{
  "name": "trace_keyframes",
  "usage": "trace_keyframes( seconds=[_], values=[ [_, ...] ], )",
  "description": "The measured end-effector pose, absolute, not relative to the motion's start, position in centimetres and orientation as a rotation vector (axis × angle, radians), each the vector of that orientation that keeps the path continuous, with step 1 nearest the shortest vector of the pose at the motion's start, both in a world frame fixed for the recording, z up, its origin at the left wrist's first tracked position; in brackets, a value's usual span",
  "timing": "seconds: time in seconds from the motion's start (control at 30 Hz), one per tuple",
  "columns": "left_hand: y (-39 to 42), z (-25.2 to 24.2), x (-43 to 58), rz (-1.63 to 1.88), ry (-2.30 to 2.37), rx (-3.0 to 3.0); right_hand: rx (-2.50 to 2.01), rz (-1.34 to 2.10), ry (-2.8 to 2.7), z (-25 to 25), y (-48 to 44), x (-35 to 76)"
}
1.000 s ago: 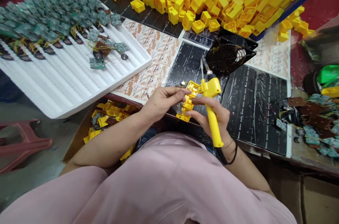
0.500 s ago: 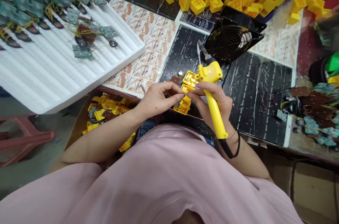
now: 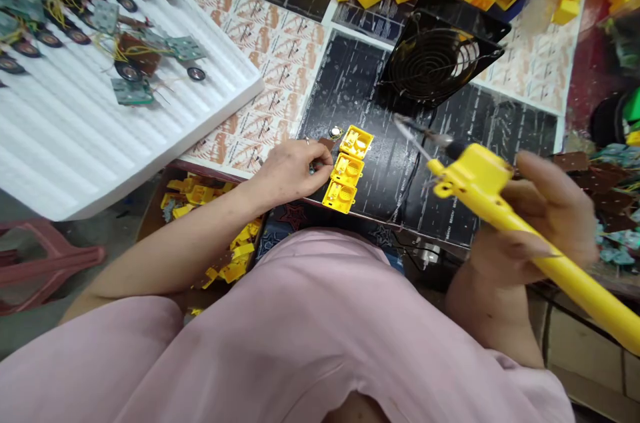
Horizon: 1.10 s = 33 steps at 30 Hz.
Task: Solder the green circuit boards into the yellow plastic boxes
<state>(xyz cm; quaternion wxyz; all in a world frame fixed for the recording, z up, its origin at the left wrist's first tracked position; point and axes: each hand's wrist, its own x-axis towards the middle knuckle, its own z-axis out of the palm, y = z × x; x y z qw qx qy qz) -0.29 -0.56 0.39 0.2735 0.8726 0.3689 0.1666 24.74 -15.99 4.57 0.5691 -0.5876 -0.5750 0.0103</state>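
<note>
Three yellow cases (image 3: 347,169) on black sheeting (image 3: 376,177)

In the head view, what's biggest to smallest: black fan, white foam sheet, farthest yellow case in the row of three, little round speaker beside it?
White foam sheet
Black fan
Farthest yellow case
Round speaker

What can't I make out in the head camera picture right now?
Head view: what, if anything, the left hand grips; the hand covers it.
Head view: rear of the yellow tool, cut off by the right edge.
Head view: detail of the right hand, lost to blur.
</note>
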Motion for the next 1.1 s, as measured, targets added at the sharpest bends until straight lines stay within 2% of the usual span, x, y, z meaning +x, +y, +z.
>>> trace_keyframes(
  seconds=[0.1, 0.3, 0.5, 1.1],
  values=[
    [-0.7, -0.1, -0.1, 0.446, 0.964, 2.445, -1.307, -0.182, -1.289, 4.0, -17.0, 25.6],
    [-0.7, 0.3, 0.3, 0.336, 0.99, 2.574, -1.28, 0.186, -1.681, 2.6, -17.6, 25.0],
    [-0.7, 0.4, 0.4, 0.268, 0.998, 2.634, -1.093, 0.17, -1.783, 2.4, -16.1, 23.7],
    [-0.6, 0.5, 0.9, 0.293, 0.981, 2.71, -1.111, 0.127, -2.033, 4.5, -15.3, 24.2]
  ],
)
